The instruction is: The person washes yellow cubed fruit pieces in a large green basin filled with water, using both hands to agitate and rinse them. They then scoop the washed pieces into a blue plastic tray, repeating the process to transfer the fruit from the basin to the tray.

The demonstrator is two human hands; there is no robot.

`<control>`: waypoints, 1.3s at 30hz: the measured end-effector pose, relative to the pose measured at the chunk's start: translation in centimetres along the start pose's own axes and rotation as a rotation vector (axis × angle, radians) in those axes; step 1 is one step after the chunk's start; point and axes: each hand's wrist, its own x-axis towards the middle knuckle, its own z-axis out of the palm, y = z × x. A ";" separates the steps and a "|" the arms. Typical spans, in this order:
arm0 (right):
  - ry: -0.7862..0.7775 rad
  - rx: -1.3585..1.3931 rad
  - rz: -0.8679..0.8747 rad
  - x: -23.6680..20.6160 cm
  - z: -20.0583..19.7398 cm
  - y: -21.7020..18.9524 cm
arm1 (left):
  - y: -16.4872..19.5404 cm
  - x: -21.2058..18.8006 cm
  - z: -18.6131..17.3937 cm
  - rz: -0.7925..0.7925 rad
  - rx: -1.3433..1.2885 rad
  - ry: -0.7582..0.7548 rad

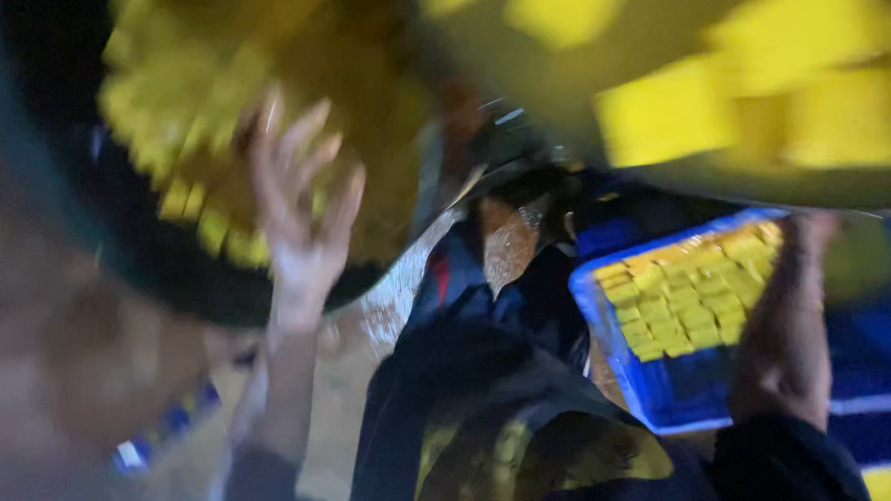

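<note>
The frame is heavily motion-blurred. The work centres on a large dark round pan [181, 277] filled with small yellow blocks [185, 122], tilted and raised at upper left. The left hand [304, 217] lies against its rim and underside, fingers spread wide and palm flat — a supporting contact rather than a closed grip; nothing is enclosed in the hand.

The right hand [785, 336] is at the near right edge of a blue crate [662, 391], which holds a flat layer of similar yellow pieces [693, 290]. The hand appears to rest on the crate's edge, but blur makes it impossible to tell how far the fingers are closed or whether they grasp the rim.

Handling judgement: the pan looks rigid and, when loaded, fairly heavy; its contents are loose and probably soft, so any tilt lets them slide. The best hold is at the rim, with a flat palm under the base — not on the blocks themselves. The crate is stiff plastic, best taken by its rim.

A second container of yellow blocks [748, 77] crosses the upper right. Dark fabric [492, 399] fills the lower centre; a pale floor [343, 425] shows beneath.
</note>
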 end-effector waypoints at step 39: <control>-0.395 -0.930 -1.135 -27.2 16.7 -65.6 | -26.1 19.5 -7.4 0.123 0.218 0.087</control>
